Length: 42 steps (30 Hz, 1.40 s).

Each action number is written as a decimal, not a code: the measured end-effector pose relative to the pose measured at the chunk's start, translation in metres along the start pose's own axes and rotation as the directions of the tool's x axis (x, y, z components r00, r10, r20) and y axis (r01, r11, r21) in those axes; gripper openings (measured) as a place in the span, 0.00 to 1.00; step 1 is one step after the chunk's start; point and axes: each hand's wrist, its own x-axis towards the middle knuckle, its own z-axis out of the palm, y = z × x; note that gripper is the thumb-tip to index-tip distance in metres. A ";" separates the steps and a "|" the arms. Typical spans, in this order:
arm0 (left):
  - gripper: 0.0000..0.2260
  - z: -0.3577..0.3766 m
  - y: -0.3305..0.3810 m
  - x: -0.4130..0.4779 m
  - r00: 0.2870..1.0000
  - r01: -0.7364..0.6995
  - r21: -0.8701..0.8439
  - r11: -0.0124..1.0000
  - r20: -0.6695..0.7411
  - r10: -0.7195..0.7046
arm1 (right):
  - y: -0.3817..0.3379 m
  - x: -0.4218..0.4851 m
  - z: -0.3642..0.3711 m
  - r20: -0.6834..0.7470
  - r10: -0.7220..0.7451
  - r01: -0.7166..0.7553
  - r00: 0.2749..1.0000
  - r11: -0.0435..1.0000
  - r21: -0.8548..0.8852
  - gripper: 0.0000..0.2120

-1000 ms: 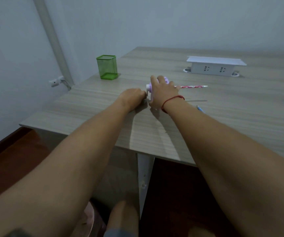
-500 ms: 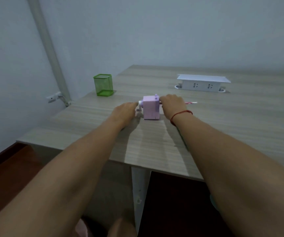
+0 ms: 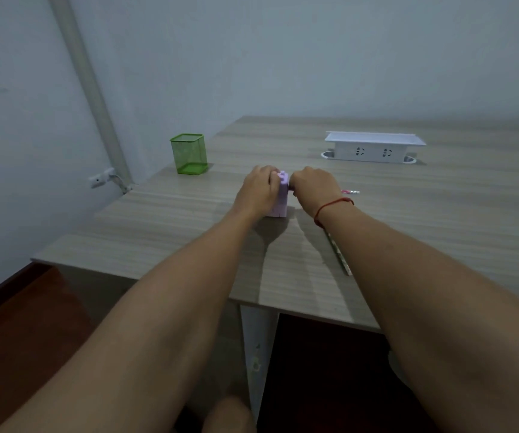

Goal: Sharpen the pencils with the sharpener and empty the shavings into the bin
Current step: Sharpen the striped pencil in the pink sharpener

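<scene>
The sharpener [image 3: 280, 200] stands toward the worktop's [image 3: 439, 220] left edge. The left hand [image 3: 258, 192] clasps it and the right hand [image 3: 314, 189] grips the pencil [image 3: 350, 192] at its side. A skewed push could snap the lead or tip the sharpener, and the forearm may nudge the spare pencil [image 3: 340, 256] off.

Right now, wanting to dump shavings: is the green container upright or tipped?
Upright: the green container stands on its base, open rim upward.

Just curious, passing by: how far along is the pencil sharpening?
Nothing looks finished yet. In hand: the left hand grips the sharpener, and the right hand holds a pink pencil at it. Left: probably the second pencil on the desk, then emptying the shavings.
</scene>
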 end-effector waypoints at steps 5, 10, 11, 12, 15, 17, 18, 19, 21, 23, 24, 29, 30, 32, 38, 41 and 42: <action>0.23 0.001 -0.005 0.006 1.000 -0.001 0.055 0.999 0.014 0.000 | 0.002 -0.003 -0.002 -0.033 -0.028 0.026 0.999 0.999 -0.039 0.14; 0.23 0.000 -0.005 0.007 0.999 0.022 0.079 0.997 0.028 -0.024 | 0.008 -0.008 -0.002 -0.056 0.006 -0.008 0.998 0.999 -0.042 0.15; 0.23 0.000 -0.003 0.006 0.999 0.019 0.081 0.997 0.027 -0.021 | 0.008 -0.009 -0.002 -0.056 0.011 -0.013 0.998 0.999 -0.043 0.15; 0.23 0.000 -0.002 0.006 1.000 0.019 0.081 0.996 0.023 -0.021 | 0.008 -0.010 -0.002 -0.055 0.013 -0.016 0.998 0.999 -0.044 0.14; 0.22 -0.001 0.001 0.004 0.999 0.025 0.079 0.997 0.024 -0.027 | 0.007 -0.011 -0.003 -0.043 0.018 -0.019 0.999 0.999 -0.039 0.14; 0.18 -0.001 0.001 0.004 0.999 0.036 0.070 0.997 0.029 -0.038 | 0.007 -0.011 -0.004 -0.027 0.025 -0.026 0.999 0.999 -0.033 0.14; 0.17 -0.001 0.001 0.004 0.999 0.039 0.071 0.997 0.027 -0.041 | 0.009 -0.010 -0.005 -0.023 0.028 -0.029 0.999 0.999 -0.033 0.15; 0.18 -0.002 0.003 0.003 0.999 0.037 0.075 0.997 0.029 -0.039 | 0.009 -0.010 -0.007 -0.021 0.032 -0.032 0.999 0.999 -0.032 0.15; 0.21 -0.002 0.006 0.002 0.998 0.037 0.085 0.996 0.042 -0.041 | 0.009 -0.010 -0.008 -0.011 0.034 -0.034 0.999 0.999 -0.036 0.15; 0.18 -0.002 0.007 0.003 0.998 0.041 0.089 0.995 0.053 -0.046 | 0.007 -0.011 -0.009 -0.010 0.038 -0.038 0.999 0.999 -0.039 0.14; 0.17 -0.002 0.006 0.003 0.998 0.042 0.086 0.995 0.051 -0.047 | 0.008 -0.012 -0.009 -0.015 0.043 -0.043 0.999 0.998 -0.041 0.14; 0.23 0.000 0.001 0.002 0.998 0.064 0.072 0.995 0.022 -0.066 | 0.043 -0.023 -0.007 -0.053 0.126 -0.129 0.991 0.990 -0.056 0.12; 0.21 0.001 0.002 0.003 0.998 0.064 0.076 0.995 0.013 -0.065 | 0.050 -0.026 -0.007 -0.058 0.139 -0.142 0.989 0.988 -0.059 0.12; 0.20 0.005 0.005 0.003 0.997 0.071 0.077 0.994 -0.005 -0.071 | 0.055 -0.029 -0.008 -0.045 0.151 -0.153 0.987 0.987 -0.047 0.11; 0.16 0.005 0.004 -0.002 0.997 0.079 0.080 0.994 -0.030 -0.077 | 0.054 -0.031 -0.009 -0.036 0.170 -0.171 0.985 0.985 -0.034 0.11; 0.15 0.005 0.009 -0.007 0.996 0.081 0.076 0.994 -0.052 -0.078 | 0.056 -0.034 -0.012 -0.008 0.187 -0.188 0.982 0.982 -0.024 0.11; 0.15 0.004 0.010 -0.009 0.996 0.075 0.075 0.994 -0.058 -0.070 | 0.058 -0.036 -0.014 0.004 0.194 -0.194 0.981 0.981 -0.014 0.11</action>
